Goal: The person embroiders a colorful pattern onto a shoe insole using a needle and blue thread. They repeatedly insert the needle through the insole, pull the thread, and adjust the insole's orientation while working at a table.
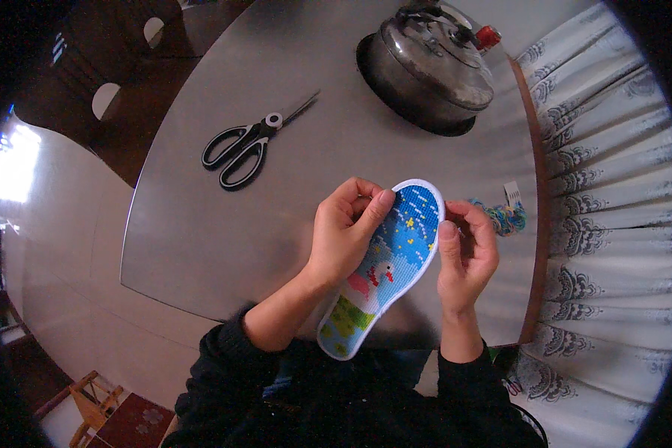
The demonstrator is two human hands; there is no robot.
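Note:
Between my two hands is a cross-stitched shoe insole (395, 263) with a white edge, tilted, its wide end up. It shows a blue ground, yellow and white stitches, a white bird and green patches. My left hand (350, 229) pinches the upper left edge between thumb and fingers. My right hand (467, 252) grips the upper right edge, its fingertips partly hidden behind it. Just beyond my right hand, a bundle of multicoloured thread (507, 218) with a paper tag lies on the grey table (229, 235). Black-handled scissors (266, 131) rest to the upper left.
A metal kettle (431, 67) stands at the table's far right. Patterned white curtains (605, 224) hang along the right edge of the table. A wooden chair (95, 397) with a dark red seat is at the lower left.

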